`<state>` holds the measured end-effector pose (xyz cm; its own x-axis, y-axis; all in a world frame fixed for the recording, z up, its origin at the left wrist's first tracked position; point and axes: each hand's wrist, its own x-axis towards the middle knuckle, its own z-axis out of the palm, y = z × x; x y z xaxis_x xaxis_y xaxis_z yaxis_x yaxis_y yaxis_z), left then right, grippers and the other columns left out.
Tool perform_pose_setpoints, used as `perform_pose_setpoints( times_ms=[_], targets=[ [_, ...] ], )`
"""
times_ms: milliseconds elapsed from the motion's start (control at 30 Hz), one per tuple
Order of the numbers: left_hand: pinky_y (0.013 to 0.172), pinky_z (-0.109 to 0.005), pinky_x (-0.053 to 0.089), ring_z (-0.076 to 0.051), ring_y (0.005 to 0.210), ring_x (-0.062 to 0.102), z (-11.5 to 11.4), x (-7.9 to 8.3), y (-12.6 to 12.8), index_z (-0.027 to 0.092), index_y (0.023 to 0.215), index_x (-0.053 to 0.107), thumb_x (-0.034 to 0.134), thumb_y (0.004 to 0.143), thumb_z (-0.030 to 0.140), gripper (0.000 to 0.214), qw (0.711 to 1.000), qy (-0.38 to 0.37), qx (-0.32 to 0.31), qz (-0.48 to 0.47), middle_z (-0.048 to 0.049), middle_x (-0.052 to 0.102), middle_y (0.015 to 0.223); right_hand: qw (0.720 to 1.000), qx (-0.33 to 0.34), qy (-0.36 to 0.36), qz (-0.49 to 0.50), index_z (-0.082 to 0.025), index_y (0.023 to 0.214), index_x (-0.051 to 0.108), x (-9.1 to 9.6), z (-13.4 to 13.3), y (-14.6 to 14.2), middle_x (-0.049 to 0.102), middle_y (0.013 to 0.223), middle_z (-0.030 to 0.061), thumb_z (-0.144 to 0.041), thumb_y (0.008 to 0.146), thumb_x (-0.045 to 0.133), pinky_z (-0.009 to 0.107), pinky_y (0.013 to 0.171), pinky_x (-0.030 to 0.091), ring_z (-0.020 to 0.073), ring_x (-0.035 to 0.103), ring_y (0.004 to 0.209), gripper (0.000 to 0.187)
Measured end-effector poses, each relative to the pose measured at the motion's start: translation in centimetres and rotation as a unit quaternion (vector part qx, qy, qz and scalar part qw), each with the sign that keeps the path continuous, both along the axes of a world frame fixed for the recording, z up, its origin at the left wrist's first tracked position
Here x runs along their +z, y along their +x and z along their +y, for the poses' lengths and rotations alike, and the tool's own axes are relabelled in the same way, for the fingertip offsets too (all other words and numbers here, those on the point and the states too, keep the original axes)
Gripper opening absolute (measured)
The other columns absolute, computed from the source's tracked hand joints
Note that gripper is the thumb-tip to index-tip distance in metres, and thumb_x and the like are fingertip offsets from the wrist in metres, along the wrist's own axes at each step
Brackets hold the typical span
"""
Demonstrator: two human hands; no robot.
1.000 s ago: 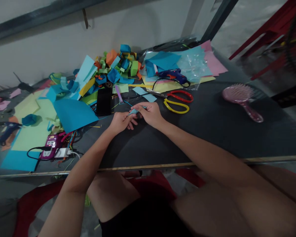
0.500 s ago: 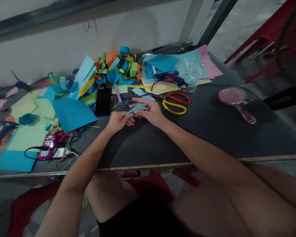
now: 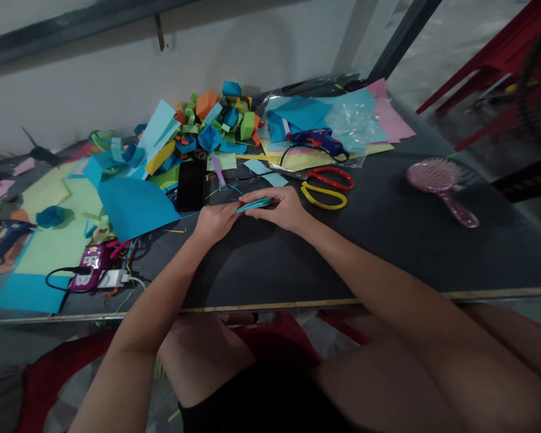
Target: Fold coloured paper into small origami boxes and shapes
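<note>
Several light blue paper pieces (image 3: 254, 205), stacked flat, are pinched between my two hands just above the dark table. My left hand (image 3: 215, 224) closes on their left end, its fingertips partly hidden. My right hand (image 3: 283, 207) grips the right end, thumb below and fingers along the upper edge. Beyond the hands lie a light blue paper strip (image 3: 265, 172) and a purple strip (image 3: 218, 171). Scissors with one red and one yellow handle (image 3: 325, 196) rest right of my right hand. A black phone (image 3: 190, 185) lies beyond my left hand.
Folded paper pieces (image 3: 210, 138) are heaped against the wall. A blue glue gun (image 3: 318, 141) sits on paper sheets at the back. A pink hairbrush (image 3: 435, 175) lies on the right. At left are a purple power strip (image 3: 90, 264) and a large blue sheet (image 3: 133, 204).
The paper pieces have turned to a flatter, more edge-on angle. My right hand's fingers have closed down along them, and my left fingers have shifted. The camera view has moved slightly.
</note>
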<state>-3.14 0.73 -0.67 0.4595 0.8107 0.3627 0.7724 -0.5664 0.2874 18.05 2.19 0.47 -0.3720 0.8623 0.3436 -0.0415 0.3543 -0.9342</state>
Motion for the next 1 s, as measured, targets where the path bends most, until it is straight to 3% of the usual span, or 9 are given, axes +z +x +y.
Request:
perform_pose_setpoints(
  times_ms=[133,467,667,800,1000],
  targets=[
    [0.079,-0.028,0.055,-0.022,0.097,0.073,-0.3,0.5,0.6,0.017,0.116,0.070,0.052,0.095,0.029,0.030,1.000,-0.001,0.021,0.004,-0.0122,0.076,0.107,0.999,0.001,0.042,-0.009,-0.024,0.095,0.079,-0.2,0.1,0.1,0.078,0.109,0.0054,-0.036,0.071,0.082,0.045,0.102,0.054,0.0256,0.072,0.106,0.027],
    [0.083,-0.029,0.056,-0.022,0.096,0.073,-0.6,0.4,1.4,0.016,0.119,0.067,0.046,0.097,0.023,0.031,0.998,-0.014,0.016,0.051,-0.0132,0.075,0.107,0.997,0.000,0.062,-0.037,-0.023,0.096,0.078,-0.4,0.2,-0.1,0.077,0.111,0.0063,-0.034,0.077,0.076,0.044,0.104,0.052,0.0252,0.070,0.109,0.022],
    [0.100,-0.035,0.054,-0.022,0.122,0.063,-0.2,0.2,1.8,0.019,0.137,0.055,0.037,0.097,0.015,0.044,1.000,0.000,0.013,0.020,-0.0122,0.063,0.136,0.994,-0.059,0.061,-0.066,-0.021,0.118,0.070,-1.4,0.9,-0.3,0.073,0.120,0.0081,-0.022,0.074,0.072,0.043,0.103,0.051,0.0255,0.068,0.115,0.045],
    [0.103,-0.038,0.053,-0.025,0.127,0.059,-0.4,0.5,2.1,0.018,0.144,0.048,0.044,0.096,0.019,0.048,1.000,-0.011,0.001,0.025,-0.0138,0.058,0.141,0.997,-0.052,0.045,-0.043,-0.019,0.129,0.062,-1.9,1.1,-0.4,0.072,0.122,0.0104,-0.021,0.074,0.070,0.041,0.098,0.054,0.0263,0.066,0.118,0.056],
    [0.104,-0.041,0.052,-0.028,0.136,0.050,-0.5,0.7,2.3,0.018,0.149,0.040,0.050,0.084,0.014,0.066,0.998,-0.033,-0.029,0.035,-0.0153,0.050,0.147,0.991,-0.016,0.072,-0.111,-0.022,0.134,0.058,-1.5,1.2,-0.3,0.066,0.131,0.0109,-0.023,0.070,0.070,0.040,0.092,0.056,0.0289,0.063,0.119,0.065]
  ],
)
